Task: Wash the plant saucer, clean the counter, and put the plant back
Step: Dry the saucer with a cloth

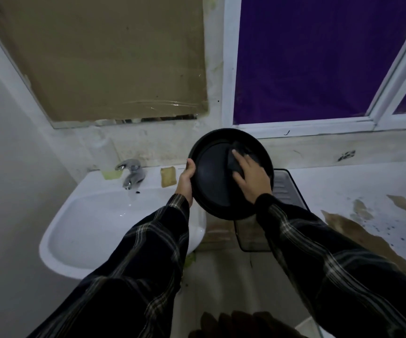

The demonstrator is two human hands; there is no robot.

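A round black plant saucer [211,176] is held tilted in the air, between the white sink [94,230] and the counter [357,181]. My left hand [186,182] grips its left rim, thumb on the front. My right hand [250,178] presses a dark cloth [236,162] flat against the saucer's inner face, fingers fairly straight. The plant is not in view.
A chrome tap [132,173] stands at the back of the sink, with a yellow sponge [168,176] beside it. A dark-rimmed tray [287,189] lies on the counter behind the saucer. Brown stains [343,225] mark the counter at right. A window is behind.
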